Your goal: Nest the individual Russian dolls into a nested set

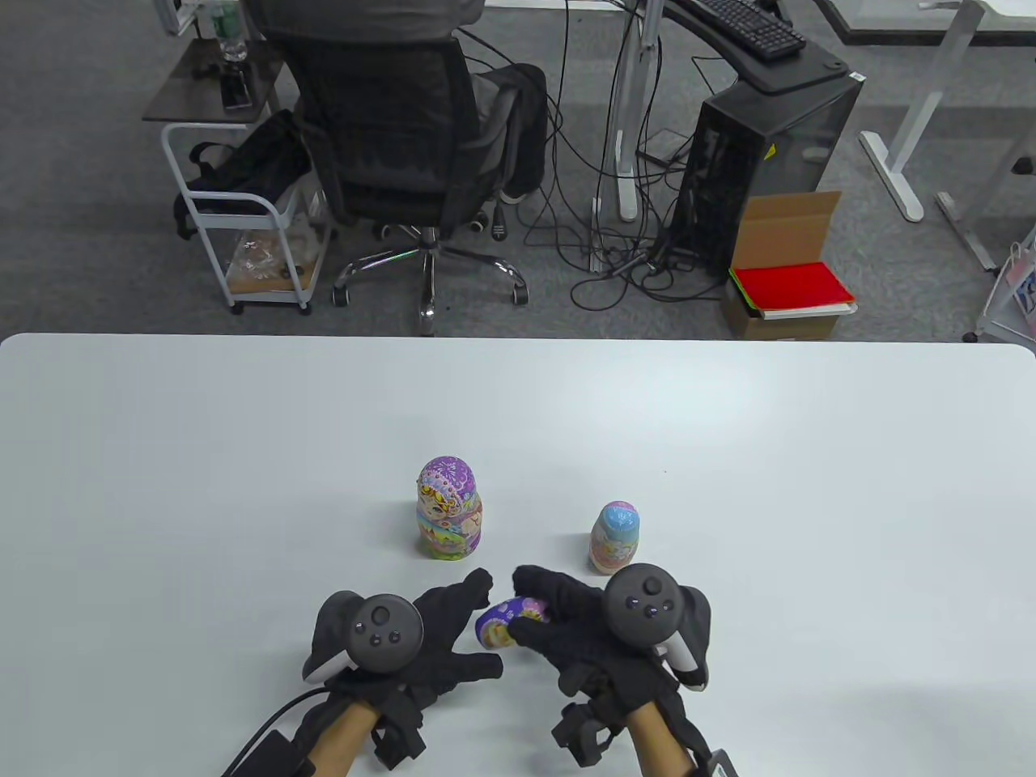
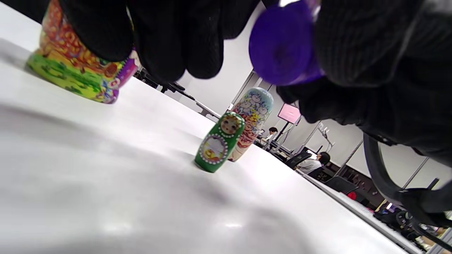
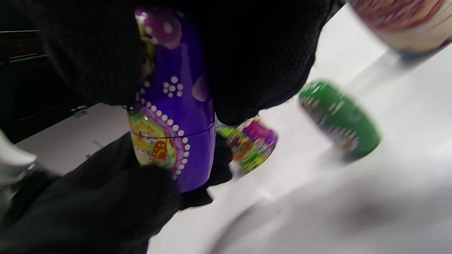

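Note:
A small purple doll [image 1: 508,622] lies on its side in the air between my hands, a little above the table [image 1: 243,486]. My right hand [image 1: 558,619] grips its upper half [image 3: 173,88]. My left hand [image 1: 473,627] is spread at its base end [image 2: 282,46]; contact there is unclear. A large purple-and-yellow doll [image 1: 449,508] stands behind my left hand. A pale blue-and-pink doll [image 1: 615,538] stands behind my right hand. A small green doll [image 2: 219,141] stands in front of the pale doll, also in the right wrist view [image 3: 339,118]; my right hand hides it in the table view.
The white table's far edge [image 1: 518,340] lies well behind the dolls. Beyond it are an office chair [image 1: 388,137], a cart [image 1: 243,218], cables and a computer tower [image 1: 761,154] on the floor.

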### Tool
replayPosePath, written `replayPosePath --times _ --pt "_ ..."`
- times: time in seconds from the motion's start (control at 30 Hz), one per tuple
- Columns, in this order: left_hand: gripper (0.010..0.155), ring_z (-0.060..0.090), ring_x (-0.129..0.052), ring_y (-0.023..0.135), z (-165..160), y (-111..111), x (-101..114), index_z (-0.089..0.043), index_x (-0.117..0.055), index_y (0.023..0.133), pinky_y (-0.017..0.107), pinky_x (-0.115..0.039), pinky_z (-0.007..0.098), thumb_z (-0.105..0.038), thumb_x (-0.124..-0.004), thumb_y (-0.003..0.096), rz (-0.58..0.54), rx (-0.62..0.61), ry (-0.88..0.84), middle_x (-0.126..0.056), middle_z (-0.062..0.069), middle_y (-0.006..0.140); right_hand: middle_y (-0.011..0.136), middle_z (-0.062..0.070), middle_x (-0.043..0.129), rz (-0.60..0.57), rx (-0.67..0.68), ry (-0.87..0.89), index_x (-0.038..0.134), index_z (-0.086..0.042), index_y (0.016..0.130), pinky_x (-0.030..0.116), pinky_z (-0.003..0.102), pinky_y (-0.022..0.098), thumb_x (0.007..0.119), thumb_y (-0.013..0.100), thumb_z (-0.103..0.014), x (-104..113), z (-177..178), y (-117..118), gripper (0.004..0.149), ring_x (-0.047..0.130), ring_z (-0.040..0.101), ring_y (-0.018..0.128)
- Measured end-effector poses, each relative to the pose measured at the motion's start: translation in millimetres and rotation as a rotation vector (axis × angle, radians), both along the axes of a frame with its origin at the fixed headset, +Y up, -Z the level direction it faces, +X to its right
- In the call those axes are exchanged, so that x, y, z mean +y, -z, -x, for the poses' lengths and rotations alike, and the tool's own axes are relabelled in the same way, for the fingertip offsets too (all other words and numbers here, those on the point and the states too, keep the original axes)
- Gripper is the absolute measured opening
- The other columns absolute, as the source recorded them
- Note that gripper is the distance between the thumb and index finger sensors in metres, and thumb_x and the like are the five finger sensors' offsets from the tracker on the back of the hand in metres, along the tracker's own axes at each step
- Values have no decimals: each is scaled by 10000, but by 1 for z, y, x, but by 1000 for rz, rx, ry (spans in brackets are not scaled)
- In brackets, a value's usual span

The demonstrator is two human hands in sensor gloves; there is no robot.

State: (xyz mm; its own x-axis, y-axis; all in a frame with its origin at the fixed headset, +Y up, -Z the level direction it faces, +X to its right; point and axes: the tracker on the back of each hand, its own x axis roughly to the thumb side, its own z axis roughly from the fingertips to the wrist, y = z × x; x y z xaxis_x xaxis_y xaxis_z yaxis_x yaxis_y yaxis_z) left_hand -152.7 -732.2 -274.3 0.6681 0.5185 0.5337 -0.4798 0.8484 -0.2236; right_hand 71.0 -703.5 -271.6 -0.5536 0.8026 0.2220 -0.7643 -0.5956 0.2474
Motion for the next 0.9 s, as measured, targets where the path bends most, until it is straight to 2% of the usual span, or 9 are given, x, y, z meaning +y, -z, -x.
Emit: replayPosePath --times 0.1,0.17,0.27,0.33,0.37,0.47,0.5,0.6,0.9 --pt "921 385 -907 807 -1 0 1 -61 -651 1075 575 -760 613 -644 -856 393 -15 4 37 -874 134 948 938 42 830 -51 -21 -20 721 -263 925 891 379 544 906 367 -429 -3 14 -6 612 1006 275 728" --pt "822 323 -993 681 1 1 2 -94 -772 966 522 -814 585 -664 -856 380 -35 16 70 -970 74 799 942 31 825 -67 -10 -39 710 -270 931 895 368 550 886 375 -448 -5 17 -7 610 1006 259 729" --pt "724 261 -1038 537 0 -1 5 -94 -859 846 456 -855 551 -663 -861 398 -64 20 43 -1020 33 637 942 41 789 -8 -26 29 659 -266 948 870 380 540 719 439 -550 -12 20 -7 586 989 256 698" --pt "704 248 -1046 494 -4 -3 6 -93 -876 812 432 -867 540 -663 -858 401 -99 4 53 -1027 25 598 870 90 815 12 -76 30 652 -213 942 864 411 447 709 392 -648 -16 24 -9 704 1004 296 570" --pt "694 243 -1048 482 -7 -5 6 -94 -881 802 424 -871 535 -660 -863 399 -118 -14 64 -1029 19 586 791 99 858 -22 -138 -20 695 -197 901 872 406 370 706 381 -664 -16 26 -11 699 1020 290 468" --pt "691 233 -1052 448 -11 -8 6 -94 -899 776 404 -880 526 -671 -843 402 -120 -66 43 -1038 19 554 533 20 958 -240 -227 -182 826 -264 703 891 297 150 657 367 -709 -12 28 -15 584 1019 142 174" --pt "685 244 -1047 442 -11 -8 6 -87 -903 772 401 -874 533 -662 -851 404 -105 -93 16 -1038 31 551 502 24 962 -249 -211 -171 838 -266 678 889 284 120 637 392 -688 -11 27 -15 548 1004 120 144" --pt "666 261 -1039 425 -13 -10 8 -58 -915 751 396 -870 547 -629 -878 410 -116 -144 -50 -1037 60 535 506 113 937 -143 -140 26 850 -207 672 860 349 122 671 432 -586 -14 22 -14 483 973 188 132" --pt "665 253 -1063 433 -12 -10 9 -37 -922 737 409 -909 552 -609 -895 399 -86 -207 -59 -1050 67 543 480 150 932 -107 -54 67 853 -174 657 856 370 96 662 452 -518 -15 21 -10 443 952 198 96"
